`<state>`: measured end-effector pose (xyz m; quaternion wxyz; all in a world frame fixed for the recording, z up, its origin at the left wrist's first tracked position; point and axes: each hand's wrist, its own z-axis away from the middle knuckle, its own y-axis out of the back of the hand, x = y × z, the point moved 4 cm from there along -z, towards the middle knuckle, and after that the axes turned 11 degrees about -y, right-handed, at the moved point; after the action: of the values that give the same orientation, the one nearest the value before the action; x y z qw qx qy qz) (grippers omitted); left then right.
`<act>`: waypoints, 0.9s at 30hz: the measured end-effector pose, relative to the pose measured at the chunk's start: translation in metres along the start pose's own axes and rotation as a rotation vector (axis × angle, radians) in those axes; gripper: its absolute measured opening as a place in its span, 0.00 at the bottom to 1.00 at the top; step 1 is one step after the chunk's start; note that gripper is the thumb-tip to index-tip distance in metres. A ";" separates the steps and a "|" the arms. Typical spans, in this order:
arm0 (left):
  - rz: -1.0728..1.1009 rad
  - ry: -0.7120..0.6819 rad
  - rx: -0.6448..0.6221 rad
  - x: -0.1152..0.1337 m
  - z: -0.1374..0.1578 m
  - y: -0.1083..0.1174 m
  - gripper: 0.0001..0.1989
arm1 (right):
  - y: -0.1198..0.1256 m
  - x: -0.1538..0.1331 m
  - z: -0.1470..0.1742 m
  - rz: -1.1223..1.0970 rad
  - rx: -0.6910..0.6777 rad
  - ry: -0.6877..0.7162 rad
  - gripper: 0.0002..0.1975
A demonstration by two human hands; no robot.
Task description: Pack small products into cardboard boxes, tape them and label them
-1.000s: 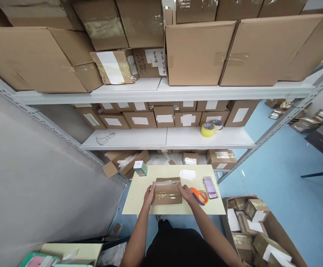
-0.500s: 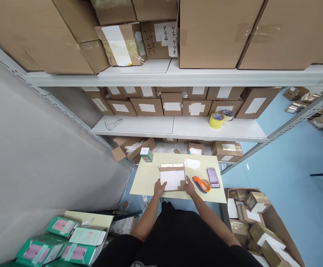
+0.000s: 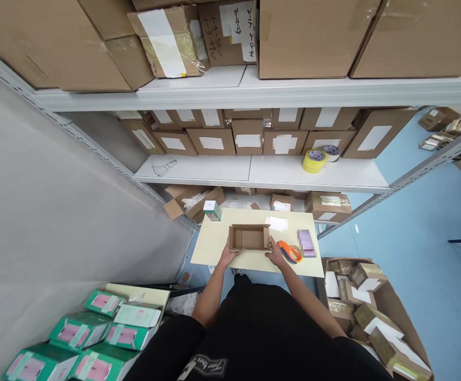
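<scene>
A small brown cardboard box stands open side up on a pale yellow table. My left hand holds its near left corner and my right hand holds its near right corner. The inside of the box looks empty. Just right of my right hand lies an orange tape dispenser. A small green and white box sits at the table's far left corner, and white labels lie behind the cardboard box.
Grey shelving behind the table holds many labelled cartons and a yellow tape roll. A large carton of taped parcels stands on the blue floor at right. Green and pink boxes lie at lower left beside a grey wall.
The cardboard box was turned over: first its taped face was up, then a white labelled face, now its open side. The camera dipped, so the table sits higher in view.
</scene>
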<state>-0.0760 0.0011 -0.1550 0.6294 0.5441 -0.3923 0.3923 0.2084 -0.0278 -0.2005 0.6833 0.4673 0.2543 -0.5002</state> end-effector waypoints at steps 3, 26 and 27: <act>-0.001 -0.003 0.000 0.007 0.007 0.011 0.56 | 0.009 0.002 0.008 -0.032 -0.028 -0.014 0.50; -0.825 -0.042 -0.261 0.003 0.010 -0.028 0.25 | -0.004 -0.046 0.008 0.790 -0.032 -0.007 0.59; -0.835 -0.067 -0.246 0.002 0.010 -0.029 0.22 | -0.005 -0.046 0.007 0.792 -0.048 -0.016 0.60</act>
<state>-0.0496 -0.0111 -0.1632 0.7811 0.5895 -0.2026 0.0364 0.1858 -0.0138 -0.1624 0.8358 0.5094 0.0607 -0.1956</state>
